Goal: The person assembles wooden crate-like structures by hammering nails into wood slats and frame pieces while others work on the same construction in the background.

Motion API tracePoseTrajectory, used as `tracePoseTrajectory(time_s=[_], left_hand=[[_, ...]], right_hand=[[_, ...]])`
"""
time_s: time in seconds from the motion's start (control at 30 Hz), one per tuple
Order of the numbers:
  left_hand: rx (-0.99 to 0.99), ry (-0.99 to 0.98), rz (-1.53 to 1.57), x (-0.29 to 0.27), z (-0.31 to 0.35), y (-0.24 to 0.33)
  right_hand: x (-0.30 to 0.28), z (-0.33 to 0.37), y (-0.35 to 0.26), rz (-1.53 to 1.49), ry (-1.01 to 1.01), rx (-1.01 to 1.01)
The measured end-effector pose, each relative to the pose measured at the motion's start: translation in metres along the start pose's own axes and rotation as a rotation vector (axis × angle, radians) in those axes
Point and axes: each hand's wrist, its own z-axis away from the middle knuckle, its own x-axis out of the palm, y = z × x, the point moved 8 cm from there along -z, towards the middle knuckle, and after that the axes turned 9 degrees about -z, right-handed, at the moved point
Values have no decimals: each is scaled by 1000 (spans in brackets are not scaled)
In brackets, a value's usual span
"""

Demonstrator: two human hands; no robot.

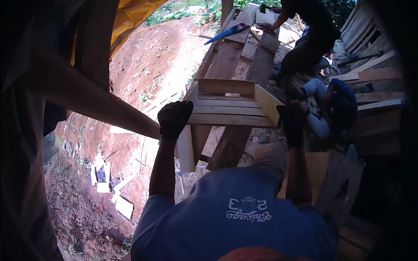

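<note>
My left hand (175, 118), in a dark glove, grips the near left corner of a shallow, pale wooden crate (230, 111). My right hand (292, 122), also gloved, is closed at the near right corner of the same crate. Slats form its bottom, and boards stand along its far, left and right sides; no raised board shows on the near side. The crate lies on or just above a bench of rough planks (226, 61); contact is hard to tell. A narrow pale board (186, 150) hangs down below my left hand.
A blue-bladed handsaw (227, 33) lies toward the bench's far end. Beside it a standing person (307, 39) has a hand on the bench; another person (335, 102) sits at right. A thick pole (96, 102) slants in from the left. Planks (370, 74) are stacked right.
</note>
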Motion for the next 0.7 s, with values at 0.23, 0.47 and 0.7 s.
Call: tracePoseTrajectory(time_s=[0.23,0.47,0.7], left_hand=[[25,14,76,3,-32,1],[-62,-28,115,12,-33,-3],[-112,26,92,0,-26,4]], right_hand=[[-12,-14,42,-82,37,-173],[-9,-14,42,-93,76,118],[-10,-15,51,239,109,-231]])
